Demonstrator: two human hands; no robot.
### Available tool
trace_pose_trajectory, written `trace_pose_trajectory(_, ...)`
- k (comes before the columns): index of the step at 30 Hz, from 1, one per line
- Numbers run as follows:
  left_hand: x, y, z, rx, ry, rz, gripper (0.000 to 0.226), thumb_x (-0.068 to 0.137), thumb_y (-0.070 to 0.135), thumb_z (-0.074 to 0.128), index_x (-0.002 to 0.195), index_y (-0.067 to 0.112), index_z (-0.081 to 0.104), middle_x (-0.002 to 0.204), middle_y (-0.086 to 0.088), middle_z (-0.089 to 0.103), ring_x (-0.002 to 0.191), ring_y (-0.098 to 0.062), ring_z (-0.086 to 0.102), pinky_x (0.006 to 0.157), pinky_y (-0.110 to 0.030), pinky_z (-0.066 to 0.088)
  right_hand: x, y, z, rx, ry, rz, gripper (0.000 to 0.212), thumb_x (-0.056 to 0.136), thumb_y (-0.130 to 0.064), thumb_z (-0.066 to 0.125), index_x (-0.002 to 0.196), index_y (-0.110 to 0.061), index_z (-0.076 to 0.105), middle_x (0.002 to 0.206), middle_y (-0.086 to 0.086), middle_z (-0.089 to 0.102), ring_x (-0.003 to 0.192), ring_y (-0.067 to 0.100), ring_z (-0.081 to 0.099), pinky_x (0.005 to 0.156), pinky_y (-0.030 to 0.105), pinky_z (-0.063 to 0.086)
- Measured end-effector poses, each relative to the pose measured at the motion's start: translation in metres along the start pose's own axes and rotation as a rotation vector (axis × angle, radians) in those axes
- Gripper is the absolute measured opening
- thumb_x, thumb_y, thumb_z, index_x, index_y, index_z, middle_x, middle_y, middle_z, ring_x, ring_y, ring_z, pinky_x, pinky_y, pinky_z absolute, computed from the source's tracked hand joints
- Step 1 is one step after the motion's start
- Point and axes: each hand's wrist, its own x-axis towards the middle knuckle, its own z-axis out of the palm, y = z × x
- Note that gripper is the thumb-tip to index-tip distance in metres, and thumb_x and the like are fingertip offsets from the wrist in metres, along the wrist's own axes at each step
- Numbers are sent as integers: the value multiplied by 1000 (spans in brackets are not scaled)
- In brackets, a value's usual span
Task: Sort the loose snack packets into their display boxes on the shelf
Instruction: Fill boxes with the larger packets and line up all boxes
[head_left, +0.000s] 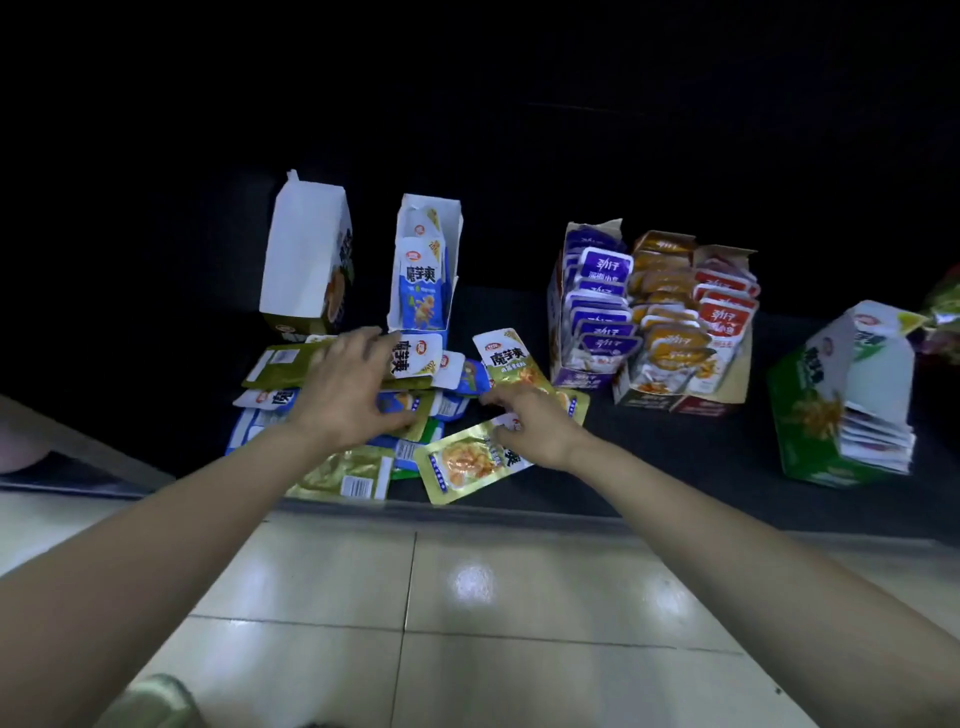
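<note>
**Both hands in the loose packets in front of the blue display box**

The blue display box (423, 270) stands open-topped on the dark shelf (675, 452), with blue-and-white packets upright inside it. Right in front of it, at the shelf's front edge, lies the heap of loose snack packets (358, 475), a mix of blue, gold and olive ones.

The left hand (345, 384) lies on the heap just in front of the box, fingers spread and slightly bent, the tips touching a blue-and-white packet (413, 356) at the foot of the box. The right hand (530, 421) is in front and to the right of the box, its fingers drawn together and pinching the upper end of a gold packet (470, 462) that lies tilted at the shelf edge.

Just left of the blue box stands a white-sided box (304, 260). Well to its right stand three full boxes side by side: purple (592, 306), orange (665, 322) and red (724, 312). Farther right again a green box (831, 405) lies tipped over, packets showing at its mouth.
</note>
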Motion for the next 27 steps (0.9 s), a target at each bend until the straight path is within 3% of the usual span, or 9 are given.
trace_pose_trajectory(4,-9,-24,-1,-64,-25,-142,83,81,49,70,150,24,31,151,-6,36,136,-30,32,107,-40,30,10,-23,-6,196,209,-58,52,94,-16,60,142,-17,41,139,6,47,123,20,50,99,31,44)
trace_pose_trajectory(7,-16,-31,2,-197,8,-177,71,81,42,74,143,24,44,143,-4,46,128,-31,39,101,-36,35,29,-47,4,208,162,-150,59,94,-22,62,147,-20,36,141,6,41,126,21,44,103,35,41)
trace_pose_trajectory(10,-19,-32,5,-204,64,-169,64,78,38,76,135,24,52,135,-2,52,120,-28,42,97,-37,36,45,-59,23,99,88,-113,63,90,-28,68,145,-18,40,141,6,35,129,22,40,105,36,40)
trace_pose_trajectory(15,-21,-34,11,-206,123,-152,61,77,42,75,132,28,54,133,1,51,121,-25,40,100,-38,33,51,-47,26,177,347,-115,22,83,-5,73,105,-6,68,107,1,47,88,16,55,85,30,50)
trace_pose_trajectory(19,-25,-34,8,-152,104,-225,79,68,78,55,131,30,53,134,0,49,125,-25,39,101,-40,32,43,-30,12,218,446,-176,7,82,2,69,86,-3,69,99,1,50,83,15,56,77,23,49)
trace_pose_trajectory(21,-28,-32,9,-129,106,-246,88,65,85,32,130,30,53,134,-2,49,126,-26,39,101,-41,30,37,-21,1,363,491,-95,16,84,6,63,80,-9,67,98,-2,50,86,12,57,76,17,48)
trace_pose_trajectory(23,-27,-30,10,-161,115,-281,90,66,81,22,130,28,55,134,-4,49,128,-27,37,102,-41,28,32,-17,-8,621,452,66,20,90,2,57,83,-14,67,97,-4,58,84,13,59,73,18,51)
trace_pose_trajectory(25,-23,-24,10,-202,108,-290,79,74,75,31,128,24,57,133,-6,48,129,-28,35,103,-40,28,29,-19,-12,964,313,199,12,93,-4,58,100,-12,64,103,9,65,83,18,61,68,22,52)
trace_pose_trajectory(27,-19,-12,8,-234,125,-241,54,87,59,50,123,20,61,130,-7,49,127,-27,35,101,-38,29,28,-22,-12,1084,239,280,24,89,-6,68,109,-12,57,114,18,62,89,23,62,71,28,52)
